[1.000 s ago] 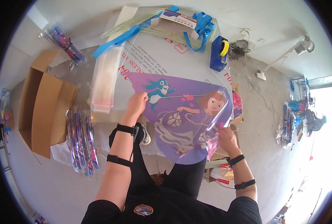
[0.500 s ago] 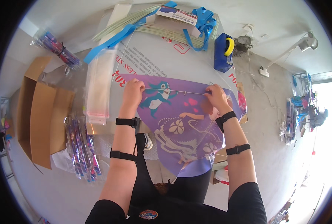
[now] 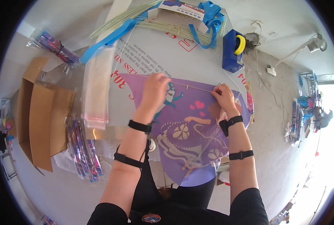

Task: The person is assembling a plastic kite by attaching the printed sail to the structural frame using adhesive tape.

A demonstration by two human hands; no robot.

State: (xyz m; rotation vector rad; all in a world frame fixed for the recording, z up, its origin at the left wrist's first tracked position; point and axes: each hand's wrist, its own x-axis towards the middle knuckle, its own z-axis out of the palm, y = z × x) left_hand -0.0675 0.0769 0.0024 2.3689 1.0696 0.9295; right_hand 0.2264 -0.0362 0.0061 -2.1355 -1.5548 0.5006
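A purple printed kite sail [image 3: 185, 101] lies over the near side of the work table, its lower part hanging past the edge toward my lap. It shows a blue-and-white cartoon animal, pink hearts and a pale skirt figure. Across its upper part runs a thin pale rod [image 3: 197, 89] with a small fitting near its middle. My right hand [image 3: 225, 99] pinches the rod's right portion between thumb and fingertips. My left hand [image 3: 155, 92], slightly blurred, is closed at the rod's left portion, above the cartoon animal; its fingertips partly hide the rod there.
Clear plastic sleeves [image 3: 96, 90] lie at the table's left. At the back are pale thin sticks [image 3: 170, 30], blue ribbon [image 3: 110, 39], an open box [image 3: 182, 11] and a blue tape dispenser [image 3: 231, 56]. A cardboard box [image 3: 41, 116] and bagged bundles [image 3: 85, 150] stand left.
My left hand has moved right along the rod, from the sail's left side to above the cartoon animal. My right hand keeps its pinch on the rod. The view has shifted slightly.
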